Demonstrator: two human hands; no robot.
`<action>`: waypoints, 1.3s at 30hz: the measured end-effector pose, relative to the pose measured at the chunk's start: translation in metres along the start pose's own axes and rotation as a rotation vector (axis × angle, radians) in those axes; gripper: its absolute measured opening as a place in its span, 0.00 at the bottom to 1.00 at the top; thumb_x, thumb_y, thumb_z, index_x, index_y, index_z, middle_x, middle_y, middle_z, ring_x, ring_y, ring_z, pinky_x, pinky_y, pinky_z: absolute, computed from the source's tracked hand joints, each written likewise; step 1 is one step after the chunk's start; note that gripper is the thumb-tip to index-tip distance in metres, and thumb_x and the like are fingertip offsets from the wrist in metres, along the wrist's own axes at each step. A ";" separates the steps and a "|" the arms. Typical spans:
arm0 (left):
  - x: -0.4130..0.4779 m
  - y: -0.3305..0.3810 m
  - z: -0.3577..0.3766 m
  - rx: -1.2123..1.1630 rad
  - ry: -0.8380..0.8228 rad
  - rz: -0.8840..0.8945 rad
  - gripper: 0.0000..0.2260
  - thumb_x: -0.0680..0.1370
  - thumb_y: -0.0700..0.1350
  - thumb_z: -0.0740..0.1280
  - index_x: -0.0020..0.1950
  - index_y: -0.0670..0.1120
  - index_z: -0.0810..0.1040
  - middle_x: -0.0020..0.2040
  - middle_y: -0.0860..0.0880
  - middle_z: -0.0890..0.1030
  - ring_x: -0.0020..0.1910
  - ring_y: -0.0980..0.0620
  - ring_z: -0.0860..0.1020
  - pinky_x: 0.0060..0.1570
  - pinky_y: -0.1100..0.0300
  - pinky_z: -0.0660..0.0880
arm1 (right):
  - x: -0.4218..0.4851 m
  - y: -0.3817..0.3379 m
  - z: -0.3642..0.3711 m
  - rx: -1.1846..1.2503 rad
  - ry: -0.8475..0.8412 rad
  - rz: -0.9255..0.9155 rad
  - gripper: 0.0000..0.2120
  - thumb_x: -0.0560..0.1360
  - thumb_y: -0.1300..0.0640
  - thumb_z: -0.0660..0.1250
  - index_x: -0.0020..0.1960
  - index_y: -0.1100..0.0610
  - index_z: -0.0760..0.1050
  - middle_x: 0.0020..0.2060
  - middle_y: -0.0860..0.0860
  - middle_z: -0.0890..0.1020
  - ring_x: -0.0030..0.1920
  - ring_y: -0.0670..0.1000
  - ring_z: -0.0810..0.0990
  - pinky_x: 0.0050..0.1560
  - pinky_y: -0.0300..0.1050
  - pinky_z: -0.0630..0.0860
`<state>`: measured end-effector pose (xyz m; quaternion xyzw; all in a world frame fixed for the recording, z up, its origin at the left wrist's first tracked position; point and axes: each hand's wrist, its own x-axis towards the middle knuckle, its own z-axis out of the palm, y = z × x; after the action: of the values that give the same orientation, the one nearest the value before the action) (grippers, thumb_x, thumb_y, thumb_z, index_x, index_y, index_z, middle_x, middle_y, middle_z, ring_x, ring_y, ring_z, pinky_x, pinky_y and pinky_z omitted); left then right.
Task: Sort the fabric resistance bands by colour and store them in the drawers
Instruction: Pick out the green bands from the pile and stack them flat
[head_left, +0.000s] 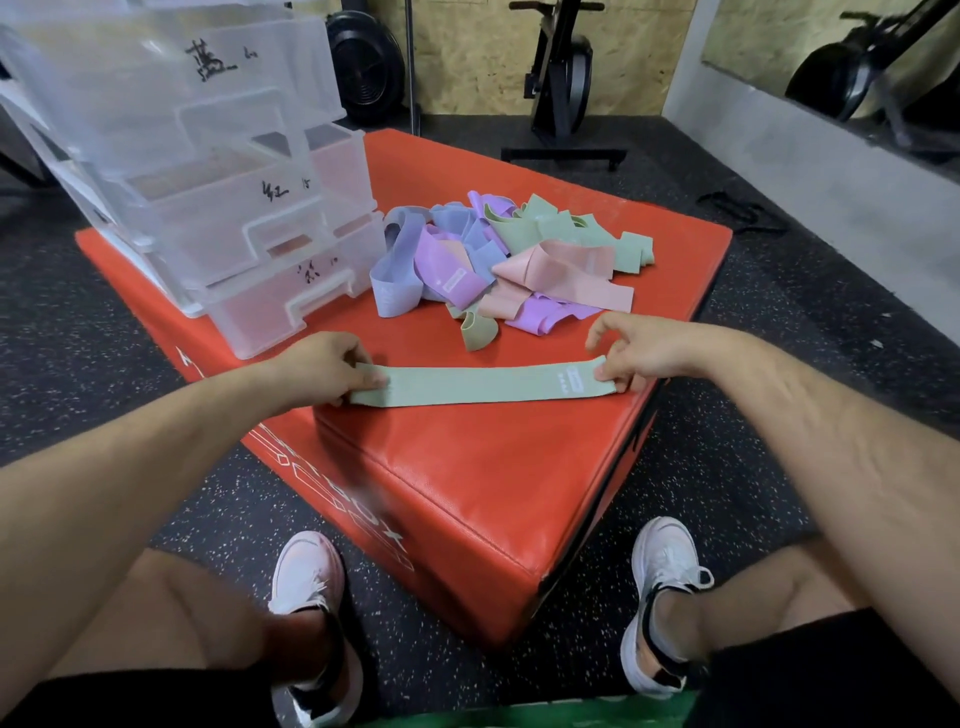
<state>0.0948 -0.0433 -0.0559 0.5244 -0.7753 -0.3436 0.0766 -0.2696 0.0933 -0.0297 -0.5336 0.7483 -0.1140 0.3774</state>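
A pale green fabric band (483, 384) lies stretched flat across the near part of the red padded box (467, 467). My left hand (324, 366) pinches its left end and my right hand (631, 353) pinches its right end, by a small white label. Behind it sits a tangled pile of bands (498, 260) in blue, purple, pink and green. A clear plastic drawer unit (208, 171) stands at the box's left, its drawers pulled out stepwise, each with handwritten marks on the front; the lower ones look empty.
The box rests on a dark speckled rubber floor (810, 291). An exercise machine stand (561, 104) and a weight plate (363, 67) stand behind by the wall. My knees and white shoes (306, 577) are just in front of the box.
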 end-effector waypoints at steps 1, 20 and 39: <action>0.001 0.000 0.002 0.006 0.015 0.008 0.12 0.73 0.49 0.76 0.48 0.44 0.77 0.39 0.46 0.80 0.31 0.49 0.76 0.33 0.57 0.75 | 0.000 0.001 0.001 -0.022 0.026 -0.018 0.11 0.76 0.64 0.71 0.55 0.54 0.73 0.36 0.56 0.80 0.38 0.52 0.81 0.41 0.49 0.79; 0.023 0.038 -0.005 0.475 0.183 0.150 0.16 0.68 0.58 0.71 0.44 0.46 0.75 0.51 0.46 0.77 0.54 0.43 0.75 0.53 0.49 0.75 | 0.012 -0.037 0.014 -0.466 0.253 -0.167 0.04 0.74 0.50 0.70 0.49 0.45 0.80 0.44 0.43 0.74 0.44 0.46 0.75 0.45 0.42 0.69; 0.033 0.127 -0.013 -0.271 0.152 0.009 0.12 0.75 0.49 0.65 0.46 0.41 0.80 0.38 0.45 0.80 0.37 0.48 0.76 0.43 0.55 0.75 | 0.062 -0.123 0.047 -0.187 0.485 -0.489 0.19 0.74 0.57 0.69 0.62 0.44 0.74 0.55 0.46 0.77 0.59 0.52 0.71 0.55 0.50 0.73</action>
<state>-0.0102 -0.0507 0.0236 0.5302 -0.7161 -0.4041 0.2069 -0.1587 -0.0008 -0.0190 -0.6865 0.6734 -0.2556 0.0998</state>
